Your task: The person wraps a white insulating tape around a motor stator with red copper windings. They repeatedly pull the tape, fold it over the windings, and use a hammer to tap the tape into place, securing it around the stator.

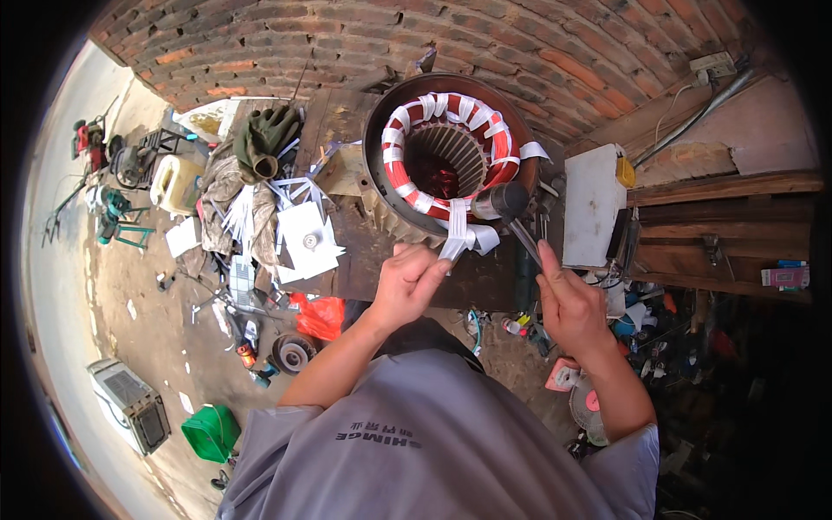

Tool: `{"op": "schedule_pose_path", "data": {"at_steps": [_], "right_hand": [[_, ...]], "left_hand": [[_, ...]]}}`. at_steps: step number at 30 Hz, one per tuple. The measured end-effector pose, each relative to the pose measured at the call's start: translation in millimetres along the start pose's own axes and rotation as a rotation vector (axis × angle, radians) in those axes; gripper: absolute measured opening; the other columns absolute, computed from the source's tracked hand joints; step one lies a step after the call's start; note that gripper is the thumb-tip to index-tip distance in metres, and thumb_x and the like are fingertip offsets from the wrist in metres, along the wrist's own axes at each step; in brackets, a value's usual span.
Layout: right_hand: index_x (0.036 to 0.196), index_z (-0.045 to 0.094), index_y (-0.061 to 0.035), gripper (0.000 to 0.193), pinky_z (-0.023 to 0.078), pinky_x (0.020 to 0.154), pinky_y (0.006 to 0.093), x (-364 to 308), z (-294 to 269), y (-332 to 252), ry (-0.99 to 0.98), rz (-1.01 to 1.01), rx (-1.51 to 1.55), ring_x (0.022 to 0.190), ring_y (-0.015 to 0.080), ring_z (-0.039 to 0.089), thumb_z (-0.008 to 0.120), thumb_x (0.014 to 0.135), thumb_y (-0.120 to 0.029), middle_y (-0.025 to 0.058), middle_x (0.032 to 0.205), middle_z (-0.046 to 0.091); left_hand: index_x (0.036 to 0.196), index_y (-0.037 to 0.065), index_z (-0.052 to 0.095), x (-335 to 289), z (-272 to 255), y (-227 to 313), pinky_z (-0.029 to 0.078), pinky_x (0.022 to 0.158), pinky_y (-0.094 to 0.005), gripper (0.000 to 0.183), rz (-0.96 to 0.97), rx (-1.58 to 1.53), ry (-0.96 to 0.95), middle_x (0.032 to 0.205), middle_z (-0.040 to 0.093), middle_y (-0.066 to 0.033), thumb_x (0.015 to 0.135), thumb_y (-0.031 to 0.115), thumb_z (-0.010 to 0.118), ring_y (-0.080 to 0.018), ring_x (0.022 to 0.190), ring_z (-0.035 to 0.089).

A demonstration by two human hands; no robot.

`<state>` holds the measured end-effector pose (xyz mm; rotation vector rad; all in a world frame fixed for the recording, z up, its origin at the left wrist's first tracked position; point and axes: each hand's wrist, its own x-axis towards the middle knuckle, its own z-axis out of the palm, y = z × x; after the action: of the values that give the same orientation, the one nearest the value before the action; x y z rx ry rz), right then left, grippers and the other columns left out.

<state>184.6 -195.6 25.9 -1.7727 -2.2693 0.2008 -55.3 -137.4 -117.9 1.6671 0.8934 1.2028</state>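
Observation:
A motor stator with a dark round housing sits on the bench, its bore open upward. Its ring of red copper windings is bound all round with white lacing tape. My left hand pinches a strip of white tape that runs down from the near side of the ring. In my right hand is the handle of a mallet. The mallet's dark head lies at the near right edge of the windings, close to the tape; whether it touches them I cannot tell.
A brick wall rises behind the wooden bench. White paper sheets and dark work gloves lie left of the stator. A white board is at the right. Tools, a green bucket and a yellowish jerrycan stand on the floor.

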Motion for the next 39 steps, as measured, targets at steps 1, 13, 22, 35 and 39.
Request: {"op": "schedule_pose_path", "data": {"at_steps": [1,13,22,35,39], "right_hand": [[0.149,0.054,-0.0066,0.057,0.049,0.057,0.0375,4,-9,2,-0.007,0.017,0.019,0.061,0.0283,0.063,0.066,0.094,0.002,0.0146,0.078,0.065],[0.152,0.052,-0.0110,0.062,0.051,0.055,0.0448,39,-35,0,0.072,-0.050,0.129,0.059,0.0355,0.063,0.070,0.093,-0.006,0.0139,0.073,0.062],[0.151,0.052,-0.0084,0.055,0.046,0.059,0.0318,70,-49,-1,-0.110,-0.034,0.193,0.058,0.0270,0.051,0.062,0.097,-0.001,0.0163,0.073,0.059],[0.150,0.054,-0.0125,0.052,0.044,0.059,0.0298,146,-78,9,-0.645,0.178,0.288,0.055,0.0155,0.040,0.061,0.099,-0.006,0.0175,0.064,0.047],[0.150,0.055,-0.0137,0.052,0.044,0.057,0.0322,155,-78,14,-0.842,0.263,0.300,0.053,0.0157,0.040,0.062,0.098,-0.007,0.0137,0.061,0.045]], "left_hand": [[0.078,0.004,0.062,0,0,0,0.040,0.072,-0.0364,0.021,0.000,-0.005,0.002,0.070,0.058,-0.0082,0.095,0.013,0.070,-0.0276,0.065,0.054],[0.078,0.004,0.063,-2,-4,-4,0.040,0.073,-0.0368,0.021,-0.009,-0.017,-0.006,0.071,0.060,-0.0078,0.095,0.014,0.070,-0.0274,0.065,0.054],[0.078,0.006,0.061,-3,-2,-3,0.039,0.073,-0.0357,0.022,-0.001,-0.022,-0.021,0.070,0.058,-0.0074,0.096,0.014,0.070,-0.0271,0.064,0.054],[0.079,0.007,0.064,-3,-8,-4,0.038,0.071,-0.0368,0.016,-0.022,-0.030,-0.082,0.072,0.061,-0.0062,0.092,0.012,0.074,-0.0263,0.067,0.057],[0.080,0.007,0.066,-6,-9,-5,0.038,0.071,-0.0372,0.015,-0.031,-0.031,-0.106,0.074,0.063,-0.0058,0.091,0.011,0.074,-0.0260,0.068,0.059]]}}
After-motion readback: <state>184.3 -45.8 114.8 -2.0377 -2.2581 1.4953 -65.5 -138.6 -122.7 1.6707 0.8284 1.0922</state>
